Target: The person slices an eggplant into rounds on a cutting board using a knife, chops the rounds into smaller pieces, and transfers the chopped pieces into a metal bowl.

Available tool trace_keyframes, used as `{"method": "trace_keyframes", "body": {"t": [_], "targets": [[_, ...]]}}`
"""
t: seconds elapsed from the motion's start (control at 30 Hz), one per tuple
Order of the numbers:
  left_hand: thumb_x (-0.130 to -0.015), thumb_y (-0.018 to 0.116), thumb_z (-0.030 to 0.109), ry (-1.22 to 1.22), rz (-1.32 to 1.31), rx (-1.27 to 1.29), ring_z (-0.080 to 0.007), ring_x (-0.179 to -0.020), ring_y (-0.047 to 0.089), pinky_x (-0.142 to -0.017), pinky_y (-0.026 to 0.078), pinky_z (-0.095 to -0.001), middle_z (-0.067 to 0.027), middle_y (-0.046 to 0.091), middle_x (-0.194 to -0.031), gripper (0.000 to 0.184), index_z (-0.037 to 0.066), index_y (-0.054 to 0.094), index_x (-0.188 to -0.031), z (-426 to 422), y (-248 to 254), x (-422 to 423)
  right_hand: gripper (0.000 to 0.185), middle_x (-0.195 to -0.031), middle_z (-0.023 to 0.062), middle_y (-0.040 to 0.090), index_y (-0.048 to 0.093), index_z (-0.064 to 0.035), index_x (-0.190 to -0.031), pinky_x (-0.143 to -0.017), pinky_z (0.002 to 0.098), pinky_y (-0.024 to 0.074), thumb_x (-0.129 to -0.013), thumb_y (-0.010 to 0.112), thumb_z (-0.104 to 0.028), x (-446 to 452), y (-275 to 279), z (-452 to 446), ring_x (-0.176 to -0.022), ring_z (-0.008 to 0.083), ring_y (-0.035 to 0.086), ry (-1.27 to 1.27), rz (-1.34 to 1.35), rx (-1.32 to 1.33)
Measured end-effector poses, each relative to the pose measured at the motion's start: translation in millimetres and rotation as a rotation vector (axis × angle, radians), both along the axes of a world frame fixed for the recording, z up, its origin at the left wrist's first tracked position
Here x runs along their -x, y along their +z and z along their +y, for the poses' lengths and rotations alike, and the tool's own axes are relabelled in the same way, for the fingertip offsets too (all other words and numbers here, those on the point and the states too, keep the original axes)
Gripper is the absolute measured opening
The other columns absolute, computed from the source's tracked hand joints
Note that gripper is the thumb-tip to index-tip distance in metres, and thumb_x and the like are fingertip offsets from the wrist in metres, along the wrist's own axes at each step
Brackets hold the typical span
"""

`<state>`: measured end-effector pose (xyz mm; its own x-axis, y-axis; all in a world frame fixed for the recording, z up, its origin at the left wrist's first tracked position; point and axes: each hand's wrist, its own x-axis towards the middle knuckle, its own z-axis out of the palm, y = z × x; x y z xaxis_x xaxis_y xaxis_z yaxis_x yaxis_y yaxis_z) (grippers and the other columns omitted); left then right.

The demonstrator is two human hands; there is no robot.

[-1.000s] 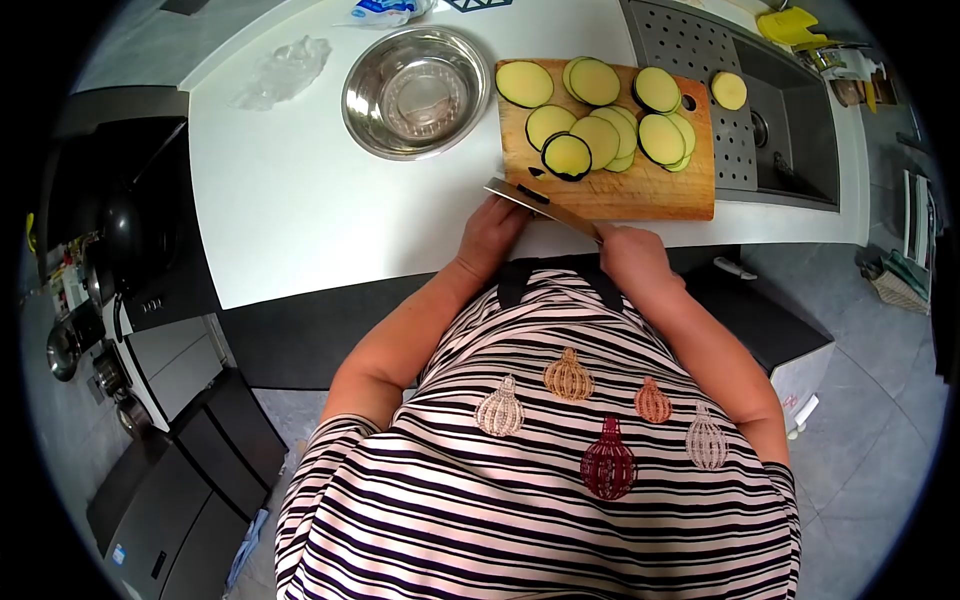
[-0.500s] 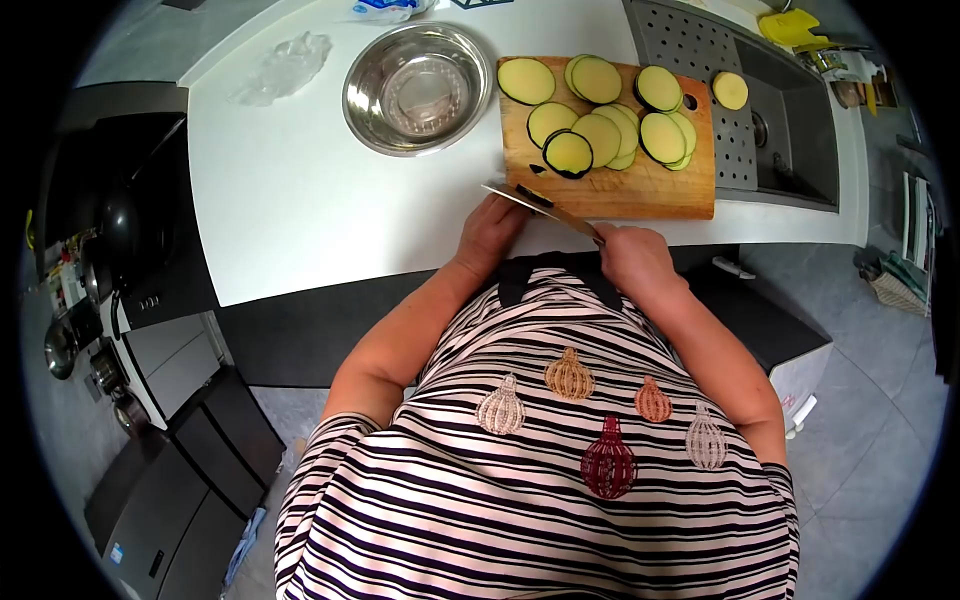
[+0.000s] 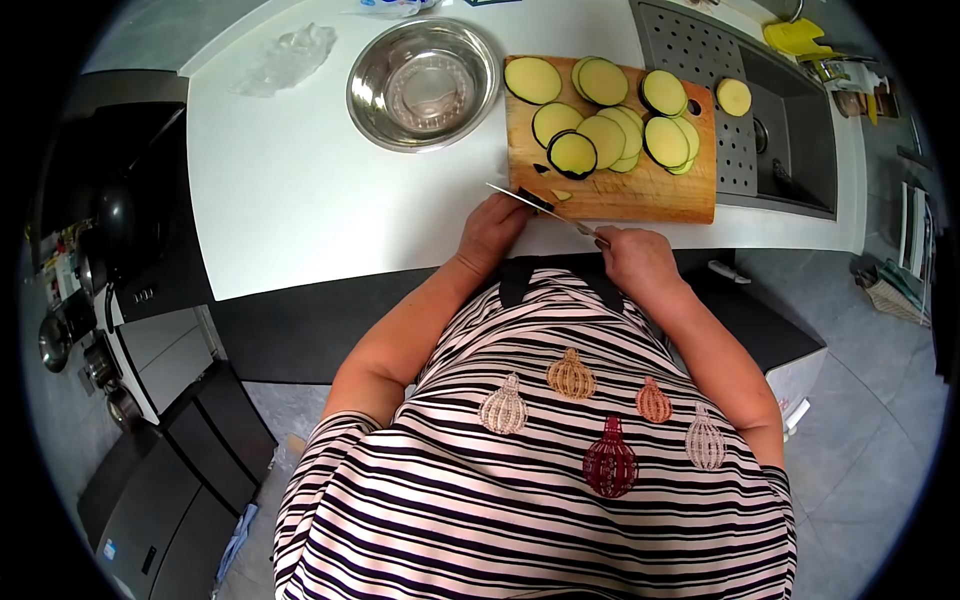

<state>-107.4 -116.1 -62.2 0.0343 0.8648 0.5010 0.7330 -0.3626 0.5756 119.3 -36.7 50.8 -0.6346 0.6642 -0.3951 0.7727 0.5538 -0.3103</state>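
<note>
My right hand (image 3: 638,262) is closed round the handle of a knife (image 3: 545,212), whose blade points up and left over the near left corner of the wooden cutting board (image 3: 650,200). Beside the blade, my left hand (image 3: 492,230) has its fingers bent together at the board's corner; what they hold is hidden. A dark-skinned piece (image 3: 536,199) lies against the blade, with a small pale piece (image 3: 562,195) just right of it. Several round eggplant slices (image 3: 573,153) with dark rims cover the board's far part, some overlapping.
A steel bowl (image 3: 372,85) stands left of the board on the white counter (image 3: 270,200). Crumpled clear plastic (image 3: 290,62) lies farther left. Right of the board are a sink (image 3: 800,150) and a perforated tray (image 3: 700,50) with a round pale piece (image 3: 733,97).
A small pale piece now shows on the board beside the blade. The knife has tilted slightly. My hands have hardly moved, and the view has shifted a little.
</note>
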Motion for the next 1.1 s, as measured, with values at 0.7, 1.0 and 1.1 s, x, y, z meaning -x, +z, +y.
{"method": "trace_keyframes", "body": {"t": [0.7, 1.0, 1.1], "targets": [[-0.071, 0.067, 0.004, 0.054, -0.012, -0.030, -0.0252, -0.085, 0.062, -0.071, 0.053, -0.0354, -0.0046, 0.064, -0.095, 0.019, 0.007, 0.069, -0.090, -5.1, 2.1, -5.1, 0.011, -0.072, 0.0174, 0.066, 0.069, -0.0069, -0.086, -0.064, 0.0491, 0.0495, -0.080, 0.061, -0.013, 8.8, -23.8, -7.2, -0.071, 0.0384, 0.064, -0.029, 0.044, 0.015], [-0.070, 0.067, 0.003, 0.088, -0.045, 0.008, -0.0249, -0.085, 0.062, -0.071, 0.053, -0.0348, -0.0042, 0.064, -0.094, 0.017, 0.007, 0.068, -0.087, -5.6, -2.9, -7.9, 0.015, -0.075, 0.0172, 0.067, 0.070, -0.0079, -0.085, -0.065, 0.0483, 0.0500, -0.086, 0.061, -0.020, 7.1, -33.5, -11.3, -0.072, 0.0382, 0.065, -0.079, 0.184, -0.013], [-0.071, 0.068, 0.002, 0.081, -0.030, -0.004, -0.0248, -0.085, 0.062, -0.071, 0.053, -0.0346, -0.0042, 0.065, -0.094, 0.017, 0.007, 0.068, -0.088, -5.3, -2.9, -9.2, 0.015, -0.075, 0.0171, 0.067, 0.069, -0.0079, -0.085, -0.065, 0.0484, 0.0495, -0.086, 0.062, -0.021, 6.1, -19.4, -8.5, -0.073, 0.0375, 0.064, -0.067, 0.138, 0.008]]}}
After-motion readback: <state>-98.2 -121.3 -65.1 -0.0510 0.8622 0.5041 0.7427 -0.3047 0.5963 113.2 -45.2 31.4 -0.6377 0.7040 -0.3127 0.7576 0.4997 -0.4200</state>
